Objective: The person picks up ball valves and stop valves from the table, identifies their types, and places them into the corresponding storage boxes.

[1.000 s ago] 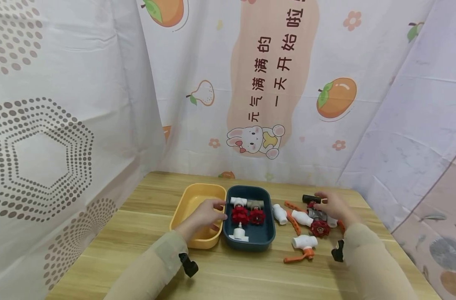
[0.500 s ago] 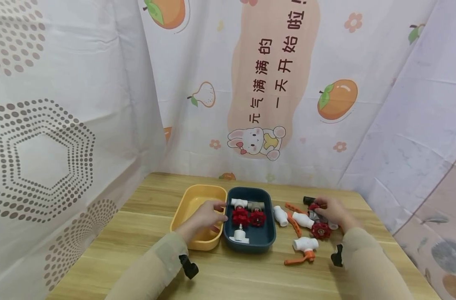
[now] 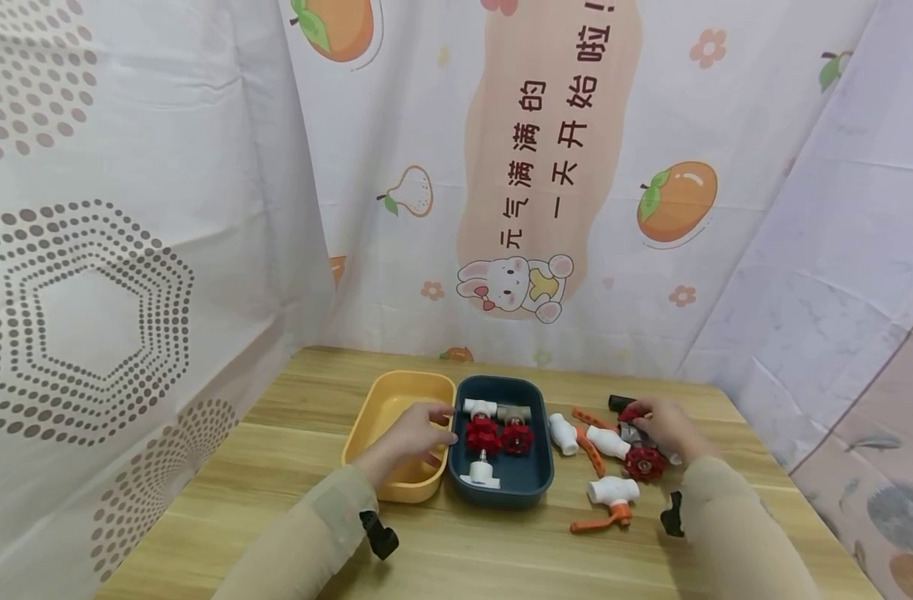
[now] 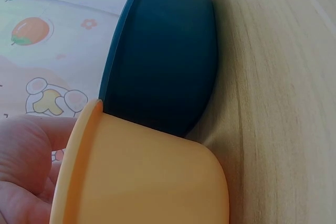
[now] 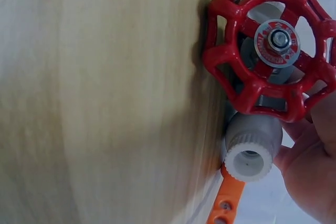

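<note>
My left hand point(image 3: 418, 429) reaches over the yellow bin point(image 3: 360, 417), its fingers loosely bent near the rim beside the dark blue bin point(image 3: 534, 496). In the left wrist view the yellow bin's wall point(image 4: 152, 171) partly hides that hand point(image 4: 26, 166). On the right, my right hand point(image 3: 669, 429) grips the red part of a gate valve point(image 3: 634, 411) with a black end point(image 3: 619, 403). Its fingertips are partly hidden. Just in front lies a grey valve with a red handwheel point(image 3: 646, 464), which stands large before the hand point(image 5: 310, 171) in the right wrist view.
Inside the blue bin are several red-wheeled valves point(image 3: 484, 435). White ball valves with orange levers, among them one at the front point(image 3: 614, 492), lie on the wooden table point(image 3: 501, 558). A printed curtain point(image 3: 396, 275) hangs behind.
My right hand has moved slightly down and left, from beside the black-ended valve onto its red part. The left hand stays in place; the view has shifted slightly.
</note>
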Demonstrator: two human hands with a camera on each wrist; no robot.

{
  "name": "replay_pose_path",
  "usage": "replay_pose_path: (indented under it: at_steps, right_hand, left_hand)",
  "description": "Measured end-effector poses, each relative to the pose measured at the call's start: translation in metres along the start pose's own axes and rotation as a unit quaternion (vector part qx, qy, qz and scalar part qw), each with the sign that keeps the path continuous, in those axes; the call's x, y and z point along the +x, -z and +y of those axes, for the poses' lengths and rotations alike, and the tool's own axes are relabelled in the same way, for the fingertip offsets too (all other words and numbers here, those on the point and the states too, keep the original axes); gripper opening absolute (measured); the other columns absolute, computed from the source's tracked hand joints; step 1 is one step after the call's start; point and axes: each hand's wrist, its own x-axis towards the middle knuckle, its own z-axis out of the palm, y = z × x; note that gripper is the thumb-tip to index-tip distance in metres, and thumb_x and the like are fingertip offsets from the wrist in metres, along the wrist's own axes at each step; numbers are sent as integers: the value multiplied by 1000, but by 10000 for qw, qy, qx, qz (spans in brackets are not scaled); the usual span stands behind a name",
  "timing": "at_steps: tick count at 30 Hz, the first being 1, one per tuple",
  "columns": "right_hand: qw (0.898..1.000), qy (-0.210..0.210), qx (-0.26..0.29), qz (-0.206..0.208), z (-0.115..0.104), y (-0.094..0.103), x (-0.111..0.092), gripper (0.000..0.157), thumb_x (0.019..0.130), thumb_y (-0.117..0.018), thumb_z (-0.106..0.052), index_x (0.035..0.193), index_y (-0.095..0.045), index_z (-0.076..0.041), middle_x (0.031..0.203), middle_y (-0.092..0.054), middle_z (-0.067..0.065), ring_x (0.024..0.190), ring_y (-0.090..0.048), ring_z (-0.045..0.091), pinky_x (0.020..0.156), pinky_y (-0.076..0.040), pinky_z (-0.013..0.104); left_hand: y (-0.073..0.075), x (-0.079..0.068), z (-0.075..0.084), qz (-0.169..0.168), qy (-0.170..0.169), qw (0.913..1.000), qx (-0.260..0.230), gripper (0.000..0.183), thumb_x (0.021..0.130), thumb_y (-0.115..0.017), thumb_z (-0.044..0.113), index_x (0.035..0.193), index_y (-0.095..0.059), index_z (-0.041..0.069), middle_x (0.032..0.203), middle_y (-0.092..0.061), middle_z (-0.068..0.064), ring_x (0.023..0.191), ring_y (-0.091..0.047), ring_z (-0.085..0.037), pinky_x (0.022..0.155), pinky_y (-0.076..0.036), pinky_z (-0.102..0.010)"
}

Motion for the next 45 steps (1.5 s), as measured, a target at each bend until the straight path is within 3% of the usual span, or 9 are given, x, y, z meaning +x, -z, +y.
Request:
replay_pose_path:
  at_steps: [13,21,29,45]
  right_hand:
    - [9995,-108,130,284,-2,-4,-1,13,94,-64,4,105,-71,1,102,-69,18,99,-63,41,82,-52,57]
    - [9938,-531,631,747,1,2,-7,25,101,-63,-11,120,-66,5,118,-64,30,111,-57,51,86,-51,58]
    - [9839,-926,1289,823,-7,14,-8,36,105,-58,-23,131,-61,2,136,-55,30,124,-51,51,97,-45,63]
    - [9825,-715,1342,1077,-9,16,-10,33,105,-58,-19,129,-62,3,132,-58,30,119,-58,49,94,-49,60]
  left_hand:
    - [-1,-1,0,24,43,10000,-42,57,89,-76,2,142,-57,1,125,-58,-21,96,-66,-30,60,-62,-44]
    - [-2,-2,1,42,51,10000,4,56,89,-75,2,142,-57,1,125,-59,-21,95,-66,-30,60,-62,-43]
    - [-1,-2,2,66,43,9999,126,55,89,-75,3,142,-57,1,125,-59,-21,94,-66,-29,59,-62,-42]
    - [-1,-3,3,70,32,9998,165,55,90,-74,4,142,-57,1,126,-59,-22,94,-66,-29,60,-62,-42]
